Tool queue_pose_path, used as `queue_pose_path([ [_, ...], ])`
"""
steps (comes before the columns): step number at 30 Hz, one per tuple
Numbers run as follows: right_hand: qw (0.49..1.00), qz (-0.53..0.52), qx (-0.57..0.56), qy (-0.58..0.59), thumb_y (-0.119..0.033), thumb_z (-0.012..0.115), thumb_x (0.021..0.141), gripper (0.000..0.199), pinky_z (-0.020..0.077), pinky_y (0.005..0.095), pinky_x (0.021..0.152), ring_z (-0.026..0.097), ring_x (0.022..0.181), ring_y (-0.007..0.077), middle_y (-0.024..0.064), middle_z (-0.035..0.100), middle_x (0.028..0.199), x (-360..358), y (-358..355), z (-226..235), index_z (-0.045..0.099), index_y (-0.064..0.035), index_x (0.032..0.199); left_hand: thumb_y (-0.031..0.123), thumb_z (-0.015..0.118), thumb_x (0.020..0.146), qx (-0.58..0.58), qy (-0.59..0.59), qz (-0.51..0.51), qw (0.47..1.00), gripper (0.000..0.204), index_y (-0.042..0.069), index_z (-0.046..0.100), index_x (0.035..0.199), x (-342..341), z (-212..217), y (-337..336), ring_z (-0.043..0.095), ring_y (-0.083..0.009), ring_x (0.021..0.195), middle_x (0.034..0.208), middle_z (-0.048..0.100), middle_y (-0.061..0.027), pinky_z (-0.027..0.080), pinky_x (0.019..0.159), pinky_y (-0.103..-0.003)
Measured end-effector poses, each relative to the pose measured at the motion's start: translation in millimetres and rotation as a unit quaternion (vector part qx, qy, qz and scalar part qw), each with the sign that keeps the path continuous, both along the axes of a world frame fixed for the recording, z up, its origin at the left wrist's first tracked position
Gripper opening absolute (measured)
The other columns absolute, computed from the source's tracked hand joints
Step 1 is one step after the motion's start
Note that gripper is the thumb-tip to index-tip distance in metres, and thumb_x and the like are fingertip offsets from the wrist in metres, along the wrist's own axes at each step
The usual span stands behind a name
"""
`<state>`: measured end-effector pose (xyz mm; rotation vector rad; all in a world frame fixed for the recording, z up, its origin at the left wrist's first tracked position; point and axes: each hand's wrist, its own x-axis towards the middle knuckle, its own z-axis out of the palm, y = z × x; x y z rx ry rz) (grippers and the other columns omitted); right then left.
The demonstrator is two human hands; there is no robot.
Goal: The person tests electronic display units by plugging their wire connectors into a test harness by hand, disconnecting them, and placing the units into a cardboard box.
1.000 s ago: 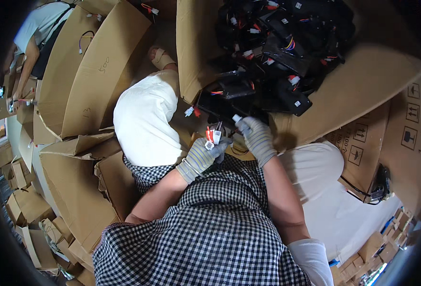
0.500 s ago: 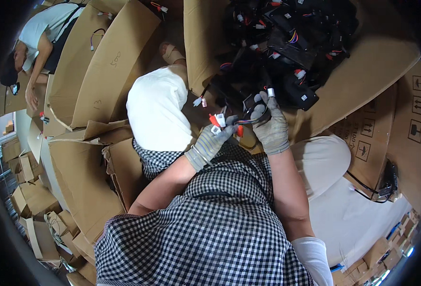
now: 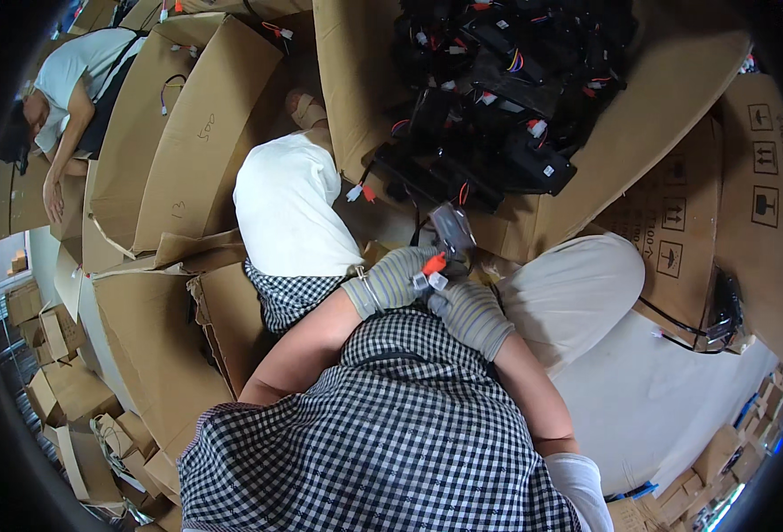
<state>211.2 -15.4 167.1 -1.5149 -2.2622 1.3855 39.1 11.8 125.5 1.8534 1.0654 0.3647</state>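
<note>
My left hand (image 3: 396, 279) and my right hand (image 3: 476, 317), both in grey striped work gloves, meet low in front of my checked apron. Between their fingers is a bunch of wire connectors, one red connector (image 3: 434, 263) and white connectors (image 3: 430, 281) beside it. The fingers of both hands are curled in around these plugs. Just above them a dark glossy box-shaped module (image 3: 452, 229) stands tilted, and where its wires run is hidden by the gloves. Beyond it a large carton (image 3: 688, 75) holds a heap of black modules (image 3: 498, 106) with coloured wires and plugs.
Tall cardboard flaps (image 3: 201, 133) rise at the left, with an open carton (image 3: 165, 346) below them. A co-worker (image 3: 90, 80) bends over at the far left. On the right, a printed carton (image 3: 666, 230) has a black cabled part (image 3: 722, 310) beside it.
Both hands have drawn together and lower toward my apron, the right one coming down from the heap's edge. The glossy module now shows above them. My head view has shifted slightly.
</note>
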Motion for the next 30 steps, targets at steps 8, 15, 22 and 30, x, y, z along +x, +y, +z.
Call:
queue_pose_path([
  [8,0.994,-0.099,0.045,0.004,-0.017,0.054,0.084,0.020,0.0434,0.0428,0.086,0.053,0.099,0.0396,0.0230,0.045,0.123,3,-17,9,0.057,0.0017,0.091,0.021,0.063,0.069,0.037,0.003,0.075,0.997,0.039,-0.002,0.055,0.100,1,-16,7,0.056,-0.0382,0.086,0.088,0.059,-0.0214,0.046,0.078,-0.038],
  [15,0.941,-0.195,0.195,0.196,-0.015,0.059,0.082,0.018,0.0318,0.0391,0.101,0.039,0.122,0.0347,0.0183,0.042,0.130,7,6,1,0.060,0.0018,0.089,0.024,0.056,0.087,-0.134,-0.246,0.237,0.930,0.026,0.003,0.057,0.102,-1,-13,3,0.057,-0.0116,0.081,0.088,0.061,-0.0058,0.045,0.070,-0.023],
  [22,0.911,-0.218,0.082,0.340,-0.020,0.057,0.086,0.021,0.0435,0.0299,0.086,0.056,0.103,0.0205,0.0094,0.058,0.110,6,23,25,0.062,-0.0004,0.094,0.018,0.059,0.084,-0.075,-0.057,0.188,0.978,0.023,0.006,0.058,0.104,-1,19,7,0.059,-0.0128,0.077,0.084,0.061,-0.0060,0.046,0.067,-0.029],
  [30,0.912,-0.277,-0.132,0.271,-0.033,0.055,0.088,0.032,0.0377,0.0217,0.051,0.045,0.053,0.0053,-0.0012,0.054,0.063,34,46,20,0.064,-0.0030,0.083,0.030,0.064,0.081,-0.073,-0.196,0.211,0.955,0.030,0.004,0.061,0.095,-3,3,2,0.060,-0.0231,0.072,0.079,0.062,-0.0087,0.046,0.067,-0.032],
])
